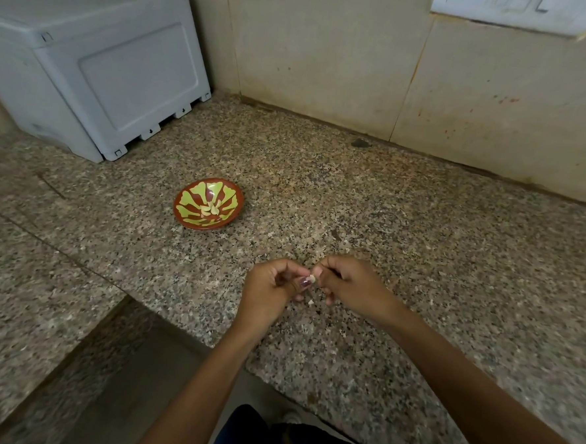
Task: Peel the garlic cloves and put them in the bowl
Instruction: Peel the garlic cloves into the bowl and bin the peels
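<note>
While both pinch one small pale garlic clove (pixel 312 278) above the speckled granite worktop (pixel 421 236), left hand (pixel 274 286), right hand (pixel 349 283), red-and-green patterned bowl (pixel 185 215) holding peeled cloves (pixel 212 208) well apart.

Counted from my two hands outward: one bowl, one clove in my fingers, a few peeled ones, some scraps.

My left hand (pixel 269 286) and my right hand (pixel 349 284) make two, and between their fingertips I pinch one small garlic clove (pixel 312 278). Ahead and to the left of my left hand sits one bowl (pixel 208 203), holding about four peeled cloves (pixel 212 208), too bunched to count surely. One scrap of skin (pixel 310 302) lies just under my hands on the worktop (pixel 421 229); a couple more pale bits lie beyond my right hand. One white box (pixel 98 69) stands far ahead to the left.
</note>
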